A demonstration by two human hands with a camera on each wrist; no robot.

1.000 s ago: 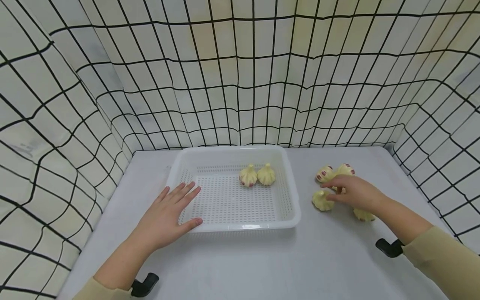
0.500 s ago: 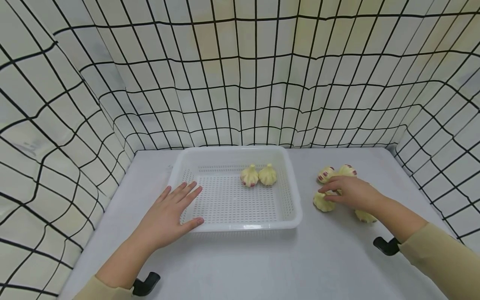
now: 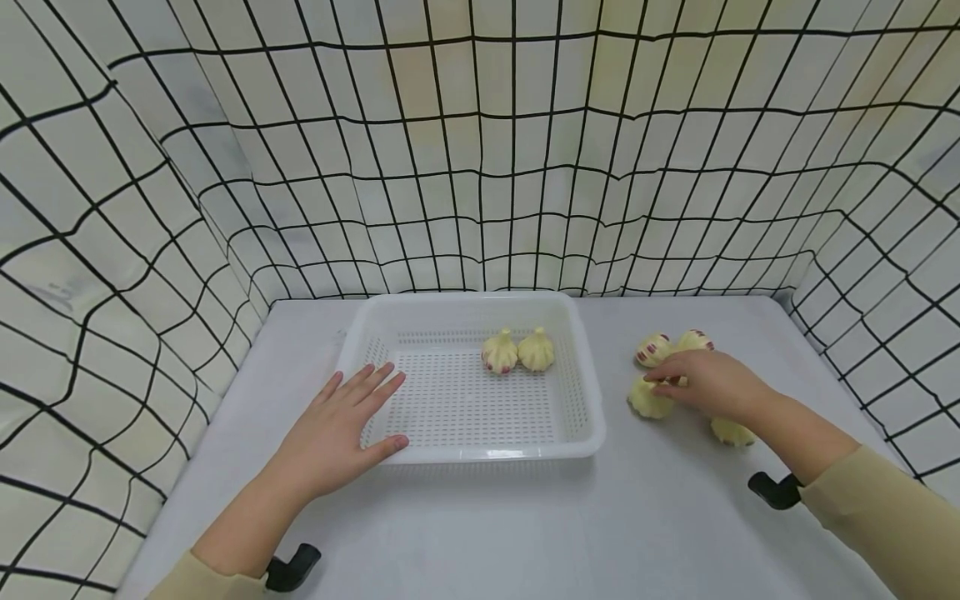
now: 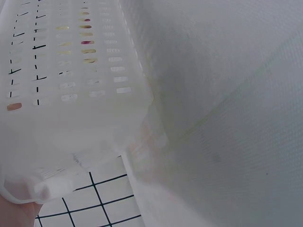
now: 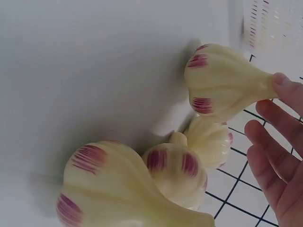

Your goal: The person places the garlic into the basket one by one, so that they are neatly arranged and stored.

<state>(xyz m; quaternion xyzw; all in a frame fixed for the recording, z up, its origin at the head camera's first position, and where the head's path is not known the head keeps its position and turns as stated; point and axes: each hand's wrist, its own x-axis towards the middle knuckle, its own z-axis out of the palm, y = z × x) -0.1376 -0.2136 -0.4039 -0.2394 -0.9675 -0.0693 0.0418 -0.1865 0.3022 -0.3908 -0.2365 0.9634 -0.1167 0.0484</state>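
Our left sleeve and our right sleeve are plain khaki; a black, elbow-shaped fitting juts out beside each one.

Worktop up front gave loads of room, plus a gap between the white basket and the first garlic bulb right of it. Black netting blocked the back and sides.

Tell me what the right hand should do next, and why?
I think the right hand should gently lift its garlic toward the basket. Thumb and finger seem to pinch the stem, and two bulbs sit in the basket with bare space beside them.
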